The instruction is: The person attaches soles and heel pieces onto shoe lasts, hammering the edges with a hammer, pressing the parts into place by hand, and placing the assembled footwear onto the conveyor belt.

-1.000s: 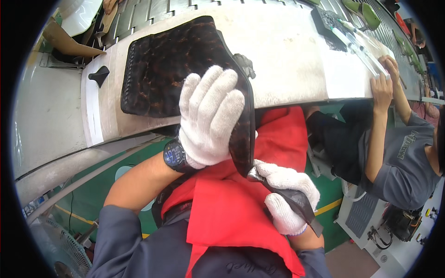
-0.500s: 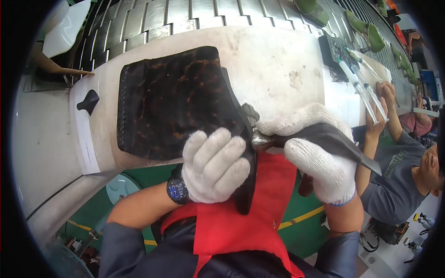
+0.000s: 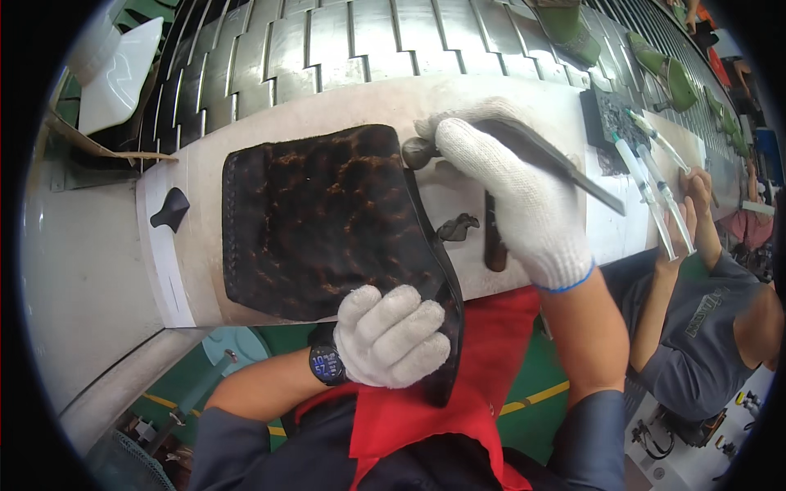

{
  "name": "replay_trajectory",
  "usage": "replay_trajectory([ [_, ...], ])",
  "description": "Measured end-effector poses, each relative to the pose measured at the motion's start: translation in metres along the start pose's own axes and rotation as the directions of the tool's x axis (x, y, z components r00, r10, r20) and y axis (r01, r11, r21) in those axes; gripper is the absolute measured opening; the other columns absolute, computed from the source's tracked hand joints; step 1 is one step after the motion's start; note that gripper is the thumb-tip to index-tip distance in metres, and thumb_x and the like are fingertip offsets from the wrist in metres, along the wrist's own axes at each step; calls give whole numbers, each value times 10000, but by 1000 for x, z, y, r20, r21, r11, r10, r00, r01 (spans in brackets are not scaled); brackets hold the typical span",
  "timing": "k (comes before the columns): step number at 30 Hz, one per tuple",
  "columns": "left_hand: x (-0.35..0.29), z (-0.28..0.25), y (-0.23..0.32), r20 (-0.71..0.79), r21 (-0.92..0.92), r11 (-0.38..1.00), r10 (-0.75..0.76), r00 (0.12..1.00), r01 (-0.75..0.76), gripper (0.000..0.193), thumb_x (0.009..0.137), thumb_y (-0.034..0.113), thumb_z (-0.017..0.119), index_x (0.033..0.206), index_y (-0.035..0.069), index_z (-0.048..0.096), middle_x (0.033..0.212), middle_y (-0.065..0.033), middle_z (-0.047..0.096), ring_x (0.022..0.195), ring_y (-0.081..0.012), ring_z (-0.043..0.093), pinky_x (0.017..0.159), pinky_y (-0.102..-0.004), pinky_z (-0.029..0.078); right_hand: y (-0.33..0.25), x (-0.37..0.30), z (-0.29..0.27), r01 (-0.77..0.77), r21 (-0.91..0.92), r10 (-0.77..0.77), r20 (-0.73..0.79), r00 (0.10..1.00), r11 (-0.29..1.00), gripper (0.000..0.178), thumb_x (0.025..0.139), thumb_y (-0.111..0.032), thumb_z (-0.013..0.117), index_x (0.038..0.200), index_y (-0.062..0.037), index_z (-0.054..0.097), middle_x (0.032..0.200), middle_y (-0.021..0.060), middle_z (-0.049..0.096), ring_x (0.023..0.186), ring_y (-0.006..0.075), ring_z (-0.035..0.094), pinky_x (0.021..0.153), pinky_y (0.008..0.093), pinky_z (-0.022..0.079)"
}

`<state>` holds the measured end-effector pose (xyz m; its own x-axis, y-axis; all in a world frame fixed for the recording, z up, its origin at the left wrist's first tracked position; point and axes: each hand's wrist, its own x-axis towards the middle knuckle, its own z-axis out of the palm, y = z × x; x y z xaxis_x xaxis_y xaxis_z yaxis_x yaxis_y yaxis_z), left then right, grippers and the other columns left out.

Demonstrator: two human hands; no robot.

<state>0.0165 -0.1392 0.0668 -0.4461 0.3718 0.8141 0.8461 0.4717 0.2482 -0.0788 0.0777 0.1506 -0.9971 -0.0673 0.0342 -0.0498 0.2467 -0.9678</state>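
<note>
A dark brown, mottled leather boot upper (image 3: 327,221) lies flat on the white bench, and its narrow black strip hangs over the near edge. My left hand (image 3: 393,335), in a white knit glove, is closed with curled fingers over the upper's near right part; its thumb is hidden. Right of the upper, my gloved right hand (image 3: 516,192) grips a hammer (image 3: 419,153) around its head. The round face points left and a long flat tail sticks out to the right. Below the palm shows its brown handle. A crumpled grey lump (image 3: 458,227) lies between hammer and upper.
A small black pointed piece (image 3: 170,209) lies on the bench's left end. Beyond the bench runs a metal slat conveyor (image 3: 327,41) carrying green shoes (image 3: 667,69). At right, a co-worker's hands (image 3: 684,217) are beside several syringes (image 3: 651,192) and a black block (image 3: 610,127).
My right hand has carried the hammer away from the upper's near right edge, farther over the bench. The grey lump now shows fully. My view has shifted; my left hand stays on the upper.
</note>
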Motion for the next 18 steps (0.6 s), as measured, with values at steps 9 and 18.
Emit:
replay_trajectory([
  [9,-11,-12,-6,109,77,991,98,989,-106,791,962,529,841,1480,60,471,1416,-194,575,1312,-451,609,1217,-668,395,-22,-48,-6,-316,329,284,141,948,890,293,1076,-205,705,1246,22,780,1130,107,817,1032,182,750,951,325,591],
  [18,25,-55,-8,292,-180,983,35,956,19,631,846,154,782,1444,27,627,1481,-246,667,1412,-462,628,1242,-585,426,-4,-52,-41,305,-681,-440,-29,898,666,222,963,3,738,1184,-16,763,1063,183,789,1006,294,794,920,358,596],
])
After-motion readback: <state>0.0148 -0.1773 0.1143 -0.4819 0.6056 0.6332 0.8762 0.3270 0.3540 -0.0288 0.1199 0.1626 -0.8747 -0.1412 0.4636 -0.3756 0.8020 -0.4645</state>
